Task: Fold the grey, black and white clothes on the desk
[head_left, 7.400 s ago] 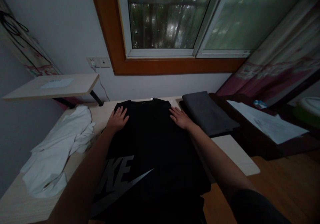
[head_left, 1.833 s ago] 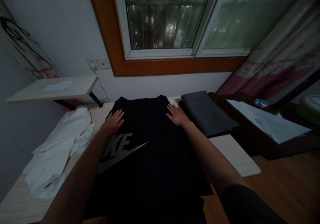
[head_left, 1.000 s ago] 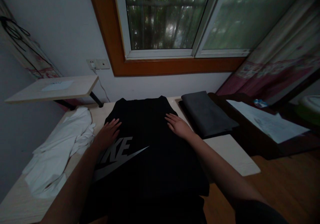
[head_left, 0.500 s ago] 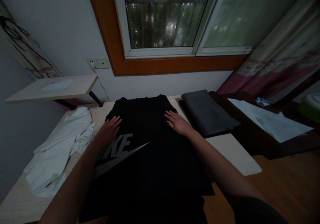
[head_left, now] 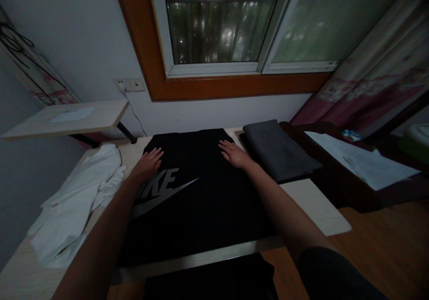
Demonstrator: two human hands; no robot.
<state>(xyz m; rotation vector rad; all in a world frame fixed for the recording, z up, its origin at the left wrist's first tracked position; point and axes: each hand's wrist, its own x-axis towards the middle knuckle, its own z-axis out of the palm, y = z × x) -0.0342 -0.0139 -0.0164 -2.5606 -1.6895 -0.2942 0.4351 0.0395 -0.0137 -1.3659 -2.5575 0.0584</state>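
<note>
- The window (head_left: 219,23), in a wooden frame, fills much of the top of the frame, above the counter.
- The pale wooden counter (head_left: 317,206) runs from the lower left to right of centre.
- The black shirt (head_left: 208,215) lies spread on the counter at the centre, grey lettering and a swoosh facing up on its left half; its lower edge lies near the counter's front edge.
- The white cloth (head_left: 70,206) lies rumpled on the counter at the left, apart from the shirt.
- The grey cloth (head_left: 279,150) lies folded, right of centre, near the shirt.
- The shelf (head_left: 67,119) stands on black legs at the left, a paper (head_left: 72,115) on top.
- The left hand (head_left: 149,162) is open, palm down, fingers extended, on the shirt's upper left part.
- The right hand (head_left: 235,155) is likewise open and flat, on its upper right part.
</note>
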